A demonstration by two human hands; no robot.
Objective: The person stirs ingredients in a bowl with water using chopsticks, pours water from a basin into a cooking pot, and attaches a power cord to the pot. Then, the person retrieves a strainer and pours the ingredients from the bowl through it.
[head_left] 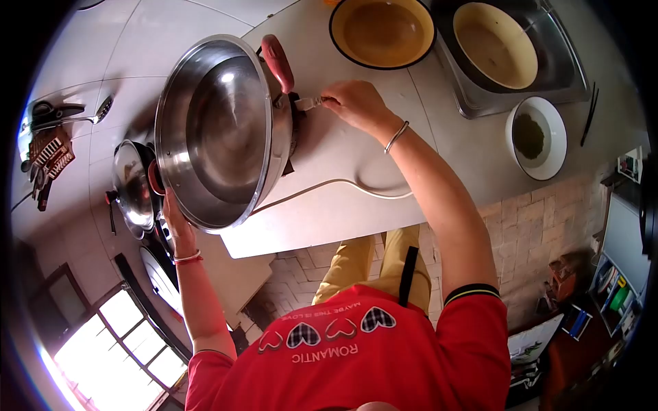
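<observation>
A large steel wok (229, 130) with red handles stands on the counter in front of me, its inside shiny and slightly reflective. My left hand (179, 222) is at its left side by the lower red handle (155, 178), gripping there, with the fingertips partly hidden. To the right of the wok, my right hand (360, 106) pinches a small pale plug-like piece (308, 103) close to the wok's base. A white cord (336, 181) curves across the counter from under the wok toward my right forearm.
A yellow basin (382, 34) stands at the back, and another basin (495, 44) sits in the sink (473, 106). A white bowl (555, 147) holds something greenish; dark chopsticks (589, 113) lie beyond it. Left are a lidded pan (133, 188) and a utensil rack (51, 154).
</observation>
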